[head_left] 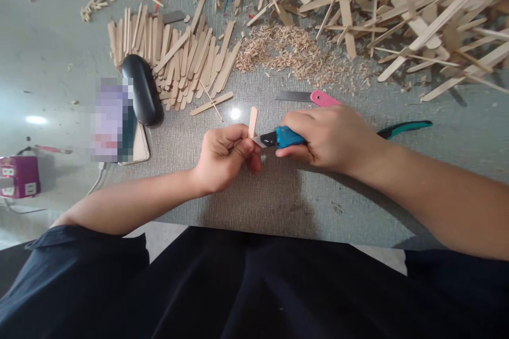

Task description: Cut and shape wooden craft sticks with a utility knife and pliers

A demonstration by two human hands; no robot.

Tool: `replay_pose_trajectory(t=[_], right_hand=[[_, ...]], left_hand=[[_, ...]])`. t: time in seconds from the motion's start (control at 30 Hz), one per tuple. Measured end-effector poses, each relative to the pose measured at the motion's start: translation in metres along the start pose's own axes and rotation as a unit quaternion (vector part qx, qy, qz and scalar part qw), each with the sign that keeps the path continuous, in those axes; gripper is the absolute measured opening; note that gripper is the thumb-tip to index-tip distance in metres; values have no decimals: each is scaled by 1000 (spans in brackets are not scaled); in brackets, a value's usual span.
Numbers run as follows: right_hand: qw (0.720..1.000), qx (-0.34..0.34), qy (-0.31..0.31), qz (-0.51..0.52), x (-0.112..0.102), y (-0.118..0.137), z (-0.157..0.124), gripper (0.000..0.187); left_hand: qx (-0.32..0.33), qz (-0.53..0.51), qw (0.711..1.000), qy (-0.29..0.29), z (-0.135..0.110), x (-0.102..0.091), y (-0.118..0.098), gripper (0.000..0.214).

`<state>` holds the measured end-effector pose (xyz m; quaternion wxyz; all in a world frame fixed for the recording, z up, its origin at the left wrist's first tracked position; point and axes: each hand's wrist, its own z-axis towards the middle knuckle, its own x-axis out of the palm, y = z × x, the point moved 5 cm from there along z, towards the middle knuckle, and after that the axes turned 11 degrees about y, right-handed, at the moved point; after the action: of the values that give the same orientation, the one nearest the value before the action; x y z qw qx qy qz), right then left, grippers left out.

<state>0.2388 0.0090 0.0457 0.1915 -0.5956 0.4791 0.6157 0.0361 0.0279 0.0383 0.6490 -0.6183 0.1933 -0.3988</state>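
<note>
Pinched between the thumb and fingers of my left hand is a short wooden craft stick, its rounded end pointing away from me. My right hand wraps round a blue utility knife with a black front part. The knife's blade points left and meets the lower part of the stick at my left fingertips. Just beyond my right hand lies a pink-handled knife with a long flat blade. A tool with a teal and black handle lies partly hidden behind my right wrist.
Short craft sticks are heaped at the back left, beside wood shavings. A big tangle of longer sticks fills the back right. A black case rests by a phone with a cable. A purple power adapter sits far left.
</note>
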Motion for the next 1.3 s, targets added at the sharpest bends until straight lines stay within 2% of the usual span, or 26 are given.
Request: replay_pose_trajectory(t=[0.1,0.23,0.43,0.67,0.77,0.9,1.03,1.2,1.3], right_hand=[[999,-23,-37,-3,-3,2,1,92],[992,-64,-108,-13,-11,3,0,86],[995,-46,-86,-20,-10,-1,-1,94],[988,-51,-146,-10,-14,2,-6,92],[985,-49,-162,-18,-13,2,-6,89],[976,-82,-199,-20,-13,3,-6,80],[983,-77,-166,-19,-13,2,-6,83],[997,-9,-75,-9,-14,0,-4,95],[998,-10,-66,-5,-15,-1,-3,100]], left_hand=[[10,-35,999,23,1,3,1,34],[-30,-71,997,26,0,4,4,35],[-36,-97,995,0,-1,6,2,35],[-12,-139,989,-54,2,1,4,36],[-26,-140,989,-43,2,2,4,37],[-36,-134,990,-23,2,5,3,38],[-33,-122,992,-2,2,8,2,37],[-52,-107,993,3,2,9,3,39],[-79,-96,992,2,0,9,5,43]])
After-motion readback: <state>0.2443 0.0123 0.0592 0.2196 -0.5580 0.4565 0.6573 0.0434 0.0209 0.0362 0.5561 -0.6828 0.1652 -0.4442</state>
